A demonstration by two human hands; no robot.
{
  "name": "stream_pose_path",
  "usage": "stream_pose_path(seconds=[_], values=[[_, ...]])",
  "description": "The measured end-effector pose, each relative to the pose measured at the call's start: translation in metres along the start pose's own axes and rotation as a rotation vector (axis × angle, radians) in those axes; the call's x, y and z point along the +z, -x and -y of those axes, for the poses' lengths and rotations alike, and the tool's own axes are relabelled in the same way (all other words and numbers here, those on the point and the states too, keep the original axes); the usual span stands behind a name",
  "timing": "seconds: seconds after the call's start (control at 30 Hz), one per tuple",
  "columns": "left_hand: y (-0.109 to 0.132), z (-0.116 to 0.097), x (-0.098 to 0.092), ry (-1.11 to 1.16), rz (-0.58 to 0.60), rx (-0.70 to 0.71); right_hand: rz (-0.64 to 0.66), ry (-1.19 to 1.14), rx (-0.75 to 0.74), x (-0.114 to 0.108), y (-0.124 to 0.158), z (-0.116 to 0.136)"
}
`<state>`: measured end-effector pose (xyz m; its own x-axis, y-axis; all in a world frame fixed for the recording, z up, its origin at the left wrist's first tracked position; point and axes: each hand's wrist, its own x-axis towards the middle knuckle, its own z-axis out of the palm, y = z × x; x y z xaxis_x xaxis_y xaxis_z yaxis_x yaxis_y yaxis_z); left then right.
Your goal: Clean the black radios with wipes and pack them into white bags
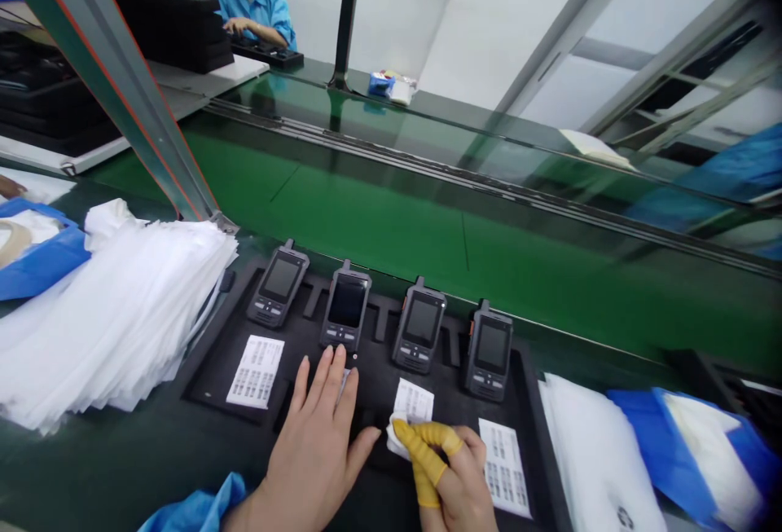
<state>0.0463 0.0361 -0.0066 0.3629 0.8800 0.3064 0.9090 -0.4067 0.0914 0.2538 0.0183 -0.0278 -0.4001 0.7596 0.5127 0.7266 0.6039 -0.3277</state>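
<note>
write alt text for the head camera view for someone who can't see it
A person's left hand lies flat on a black tray holding four handheld devices in a row, while the right hand, with yellow finger covers, pinches a white label sheet. A stack of white bags lies at left beside a green conveyor belt.

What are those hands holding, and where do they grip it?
The right hand pinches a white label slip by its lower left corner. The left hand lies flat, holding nothing.

Print on labels (257, 371) too small to read. Left hand (318, 442) covering one label; right hand (452, 475) cut off at bottom edge.
</note>
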Motion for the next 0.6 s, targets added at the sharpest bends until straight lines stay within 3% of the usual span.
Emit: stream_pose_path(seconds=[0.33, 0.6], values=[[-0.001, 0.003, -0.001, -0.053, -0.026, 0.031, -0.031, 0.017, -0.02, 0.004, 0.002, -0.004], [-0.003, 0.003, -0.002, -0.054, 0.018, 0.029, -0.171, -0.003, 0.014, -0.001, -0.012, 0.011]])
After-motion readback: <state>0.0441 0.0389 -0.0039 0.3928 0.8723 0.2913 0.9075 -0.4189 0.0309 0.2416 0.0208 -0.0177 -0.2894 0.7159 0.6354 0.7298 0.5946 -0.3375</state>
